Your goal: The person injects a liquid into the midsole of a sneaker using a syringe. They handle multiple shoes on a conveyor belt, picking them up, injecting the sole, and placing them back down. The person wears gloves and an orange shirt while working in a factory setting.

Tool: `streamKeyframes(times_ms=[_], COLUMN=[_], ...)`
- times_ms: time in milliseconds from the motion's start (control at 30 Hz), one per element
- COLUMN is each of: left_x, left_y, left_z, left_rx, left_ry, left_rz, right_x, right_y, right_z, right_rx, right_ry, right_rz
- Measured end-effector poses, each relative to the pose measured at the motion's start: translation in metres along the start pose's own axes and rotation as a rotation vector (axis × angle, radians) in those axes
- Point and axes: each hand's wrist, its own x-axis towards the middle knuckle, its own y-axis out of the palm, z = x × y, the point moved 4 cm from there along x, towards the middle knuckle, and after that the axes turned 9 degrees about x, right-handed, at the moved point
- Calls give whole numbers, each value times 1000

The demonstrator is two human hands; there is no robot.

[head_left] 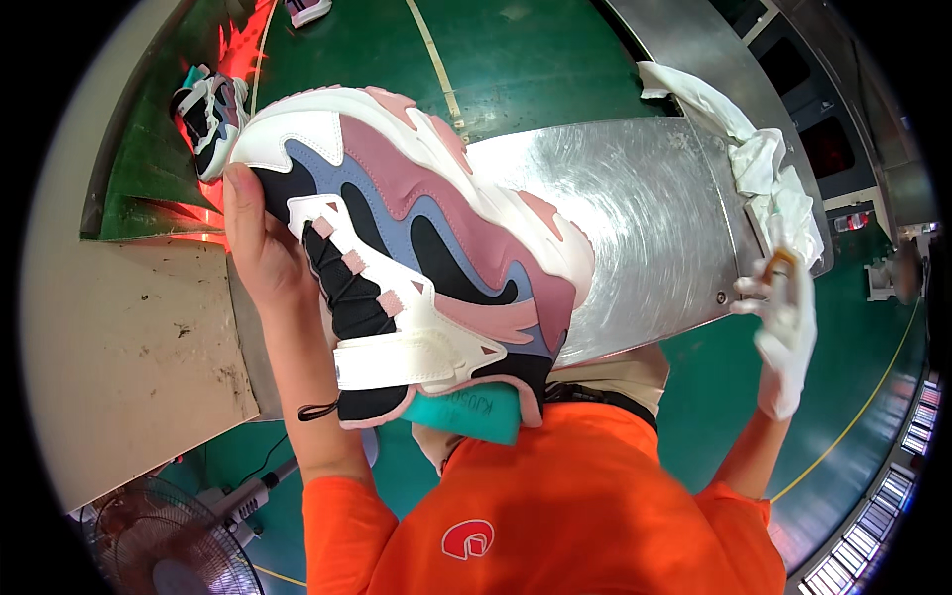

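My bare left hand (263, 243) grips a sneaker (436, 248) by its toe end, thumb along the toe. The sneaker is tilted on its side close to me, with white, mauve, pink, blue and black panels, a chunky white and pink sole and a white strap. A teal shoe last (471, 412) sticks out of its collar. To the right, away from the sneaker, my right hand (788, 322) wears a white glove. It is slightly blurred, its fingers curled round a small amber-brown piece (781, 263) whose kind I cannot make out.
A scratched metal plate (645, 228) lies behind the sneaker, with a crumpled white cloth (769, 169) on its right edge. Under red light at the left, another sneaker (210, 119) stands on a green surface. A fan (169, 540) is at the lower left, beside a beige panel (129, 347).
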Motion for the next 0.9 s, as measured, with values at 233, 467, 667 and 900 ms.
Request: streamKeyframes(times_ms=[233, 467, 667, 900], left_x=[2, 3, 5, 11], left_y=[-6, -3, -10, -14], left_z=[0, -2, 2, 8], left_rx=[-11, -13, 23, 54], left_ry=[4, 3, -1, -10], left_rz=[32, -8, -3, 7], right_x=[-22, -2, 21, 35], right_y=[47, 117, 120, 77], right_z=[18, 21, 18, 12], right_rx=[114, 558, -10, -920], right_ry=[117, 4, -394, -434], right_rz=[346, 464, 164, 192])
